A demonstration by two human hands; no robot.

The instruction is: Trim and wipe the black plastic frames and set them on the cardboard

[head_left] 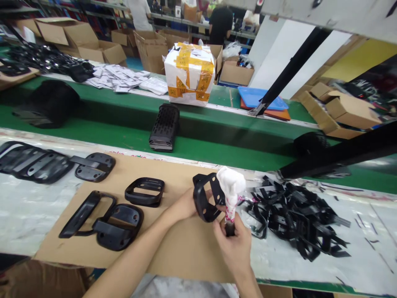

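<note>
Black plastic frame (pixel 201 203) touching white cloth (pixel 231 184)

Matt black plastic frames (pixel 201 200) on smooth brown cardboard (pixel 145 165).

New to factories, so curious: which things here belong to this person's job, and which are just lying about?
In use: left hand holding black plastic frame; right hand holding cloth-wrapped stick; loose black frames.
Lying about: taped parcel; blue tray.
</note>
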